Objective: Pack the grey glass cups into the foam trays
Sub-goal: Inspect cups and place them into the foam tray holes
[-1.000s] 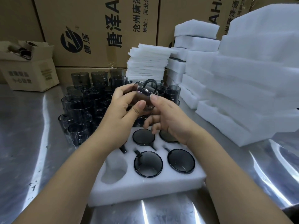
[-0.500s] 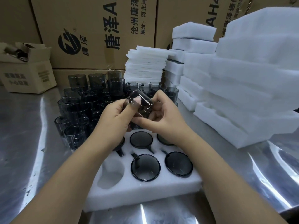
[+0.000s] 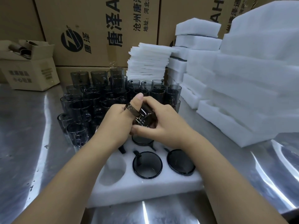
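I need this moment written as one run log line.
left hand: grips grey glass cup | right hand: grips same cup | cup: above white foam tray, not seated | tray: near-left pocket empty

Near-left cavity [image 3: 113,172] in foam tray [image 3: 145,189] open from above. Loose cups [image 3: 84,107] crowd behind tray; foam stacks [image 3: 252,94] wall right side.

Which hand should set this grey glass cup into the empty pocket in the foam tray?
Left, probably. Both hands grip the grey glass cup, but the empty pocket sits in the near-left corner of the white foam tray, below the left hand; the right hand would reach across.
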